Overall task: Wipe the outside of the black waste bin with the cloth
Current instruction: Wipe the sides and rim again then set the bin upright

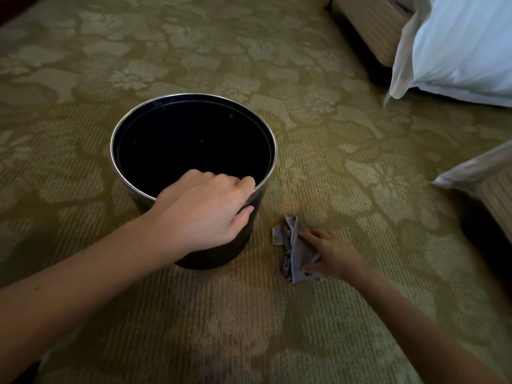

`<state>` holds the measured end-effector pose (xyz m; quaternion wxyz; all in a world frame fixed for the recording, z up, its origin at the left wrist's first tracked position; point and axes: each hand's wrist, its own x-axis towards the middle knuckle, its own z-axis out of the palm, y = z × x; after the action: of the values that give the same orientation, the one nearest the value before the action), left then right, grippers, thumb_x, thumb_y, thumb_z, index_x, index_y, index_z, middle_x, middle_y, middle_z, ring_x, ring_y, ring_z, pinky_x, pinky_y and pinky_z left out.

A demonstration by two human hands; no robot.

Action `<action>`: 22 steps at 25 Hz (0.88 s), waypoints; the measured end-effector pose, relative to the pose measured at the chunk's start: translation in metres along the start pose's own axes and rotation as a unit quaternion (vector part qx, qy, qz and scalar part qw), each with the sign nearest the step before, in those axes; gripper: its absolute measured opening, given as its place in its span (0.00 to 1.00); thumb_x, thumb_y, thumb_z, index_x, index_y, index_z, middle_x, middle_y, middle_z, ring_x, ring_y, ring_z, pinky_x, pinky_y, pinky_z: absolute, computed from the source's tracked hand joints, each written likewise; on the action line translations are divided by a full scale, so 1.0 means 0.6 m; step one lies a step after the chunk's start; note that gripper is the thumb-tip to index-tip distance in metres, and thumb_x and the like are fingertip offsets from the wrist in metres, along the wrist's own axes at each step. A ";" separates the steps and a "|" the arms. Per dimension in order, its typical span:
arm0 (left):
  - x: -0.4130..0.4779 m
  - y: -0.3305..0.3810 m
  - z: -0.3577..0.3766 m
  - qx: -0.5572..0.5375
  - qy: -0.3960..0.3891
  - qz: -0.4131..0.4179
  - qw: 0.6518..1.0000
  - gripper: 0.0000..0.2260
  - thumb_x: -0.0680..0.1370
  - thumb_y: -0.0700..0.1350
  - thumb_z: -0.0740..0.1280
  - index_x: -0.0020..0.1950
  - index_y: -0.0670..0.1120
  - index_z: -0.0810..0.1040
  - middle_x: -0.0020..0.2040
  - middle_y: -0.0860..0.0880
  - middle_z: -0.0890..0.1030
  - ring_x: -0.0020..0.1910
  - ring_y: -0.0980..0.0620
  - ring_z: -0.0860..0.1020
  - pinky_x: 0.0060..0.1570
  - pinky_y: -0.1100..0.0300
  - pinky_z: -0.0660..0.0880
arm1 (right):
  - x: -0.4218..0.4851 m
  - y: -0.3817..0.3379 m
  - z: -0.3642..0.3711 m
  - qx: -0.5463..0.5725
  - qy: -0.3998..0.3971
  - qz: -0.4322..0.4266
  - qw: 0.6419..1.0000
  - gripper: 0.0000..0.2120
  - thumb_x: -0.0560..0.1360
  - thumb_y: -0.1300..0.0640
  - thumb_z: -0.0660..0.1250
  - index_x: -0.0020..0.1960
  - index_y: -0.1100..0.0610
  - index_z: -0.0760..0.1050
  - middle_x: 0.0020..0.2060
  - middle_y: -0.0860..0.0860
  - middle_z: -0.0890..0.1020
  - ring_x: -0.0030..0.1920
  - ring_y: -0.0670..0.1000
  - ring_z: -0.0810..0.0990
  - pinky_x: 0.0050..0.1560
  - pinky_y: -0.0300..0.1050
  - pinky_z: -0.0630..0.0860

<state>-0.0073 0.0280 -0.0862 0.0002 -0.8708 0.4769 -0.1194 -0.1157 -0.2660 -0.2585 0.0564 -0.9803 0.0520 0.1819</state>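
Observation:
A round black waste bin [144, 112] with a shiny metal rim stands upright on the patterned carpet, left of centre. My left hand [203, 209] grips its near rim, fingers curled over the edge and thumb against the outer wall. To the right of the bin, a crumpled grey cloth [295, 246] lies on the carpet. My right hand [333, 254] holds the cloth, with fingers over it and the thumb beneath its lower edge. The cloth is apart from the bin.
Green-gold floral carpet [304, 106] covers the floor. A bed with white sheets [457, 48] and a striped base stands at the upper right. Another bed corner [487, 173] juts in at the right edge.

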 end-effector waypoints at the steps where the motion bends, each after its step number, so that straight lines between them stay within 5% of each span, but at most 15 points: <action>1: 0.000 -0.001 0.000 -0.003 0.002 -0.001 1.000 0.10 0.81 0.56 0.54 0.52 0.50 0.68 0.36 0.55 0.68 0.31 0.55 0.68 0.29 0.62 0.62 | 0.004 -0.005 -0.002 -0.014 0.004 0.014 1.000 0.45 0.71 0.35 0.72 0.80 0.47 0.56 0.70 0.52 0.70 0.69 0.57 0.71 0.61 0.51 0.73; 5: 0.000 -0.004 -0.004 -0.010 -0.003 0.002 1.000 0.11 0.80 0.56 0.55 0.51 0.50 0.69 0.36 0.55 0.69 0.30 0.55 0.70 0.29 0.61 0.65 | 0.025 -0.020 -0.021 -0.046 -0.039 0.051 0.997 0.39 0.70 0.38 0.73 0.76 0.48 0.63 0.58 0.54 0.80 0.57 0.58 0.81 0.52 0.50 0.78; 7: 0.000 -0.004 -0.005 -0.016 -0.006 0.003 1.000 0.11 0.80 0.56 0.55 0.52 0.50 0.69 0.36 0.56 0.70 0.31 0.55 0.71 0.29 0.61 0.66 | 0.016 -0.007 -0.030 0.149 -0.009 0.058 0.987 0.23 0.72 0.44 0.72 0.64 0.52 0.77 0.49 0.51 0.84 0.50 0.55 0.83 0.49 0.51 0.79; 8: 0.001 -0.003 -0.005 -0.018 -0.004 0.005 1.000 0.11 0.80 0.56 0.55 0.52 0.50 0.69 0.36 0.56 0.70 0.32 0.56 0.71 0.29 0.62 0.65 | 0.006 0.002 -0.034 0.325 0.001 0.062 0.944 0.15 0.75 0.47 0.70 0.58 0.53 0.81 0.46 0.51 0.85 0.48 0.54 0.84 0.48 0.51 0.79; 10: 0.000 -0.003 -0.005 -0.019 -0.006 0.010 1.000 0.11 0.80 0.56 0.55 0.52 0.50 0.69 0.36 0.56 0.70 0.32 0.56 0.73 0.30 0.61 0.65 | -0.009 0.031 -0.041 0.631 -0.029 0.054 0.774 0.11 0.78 0.53 0.67 0.57 0.54 0.83 0.49 0.57 0.86 0.50 0.56 0.84 0.53 0.51 0.77; 11: 0.000 -0.004 -0.006 -0.019 -0.011 0.011 1.000 0.11 0.80 0.56 0.55 0.51 0.50 0.69 0.37 0.56 0.71 0.33 0.55 0.75 0.30 0.61 0.66 | -0.010 0.044 -0.044 0.703 -0.052 0.053 0.707 0.11 0.77 0.54 0.68 0.57 0.55 0.84 0.51 0.60 0.86 0.52 0.58 0.84 0.54 0.51 0.77; 12: 0.001 -0.003 -0.007 -0.020 -0.014 0.011 1.000 0.11 0.80 0.56 0.55 0.51 0.50 0.69 0.37 0.56 0.71 0.34 0.55 0.77 0.30 0.61 0.67 | -0.009 0.055 -0.045 0.719 -0.064 0.075 0.688 0.12 0.76 0.54 0.69 0.56 0.58 0.84 0.51 0.61 0.85 0.52 0.58 0.84 0.55 0.51 0.78; 16: 0.002 -0.004 -0.010 -0.016 -0.015 0.008 1.000 0.11 0.80 0.56 0.55 0.50 0.50 0.69 0.37 0.55 0.73 0.34 0.54 0.78 0.29 0.61 0.69 | 0.026 0.064 -0.036 0.389 -0.010 0.217 0.895 0.09 0.77 0.51 0.71 0.47 0.58 0.79 0.42 0.55 0.82 0.42 0.54 0.79 0.45 0.47 0.75; 19: 0.002 -0.004 -0.007 -0.013 -0.009 0.011 1.000 0.11 0.80 0.56 0.56 0.50 0.50 0.69 0.36 0.56 0.72 0.32 0.54 0.76 0.28 0.61 0.69 | 0.027 0.021 -0.025 0.240 0.190 0.207 0.929 0.15 0.79 0.51 0.68 0.63 0.55 0.74 0.53 0.54 0.80 0.51 0.56 0.80 0.46 0.45 0.74; 22: 0.001 -0.005 -0.001 -0.005 0.008 0.008 1.000 0.11 0.79 0.56 0.56 0.48 0.50 0.69 0.34 0.56 0.70 0.29 0.55 0.71 0.26 0.61 0.65 | -0.008 -0.041 0.053 0.118 0.242 0.122 0.955 0.21 0.82 0.43 0.60 0.71 0.51 0.71 0.65 0.55 0.76 0.64 0.59 0.76 0.58 0.50 0.73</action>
<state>-0.0044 0.0294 -0.0851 -0.0069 -0.8661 0.4842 -0.1242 -0.1281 -0.2373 -0.2840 0.1349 -0.9675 0.2046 -0.0623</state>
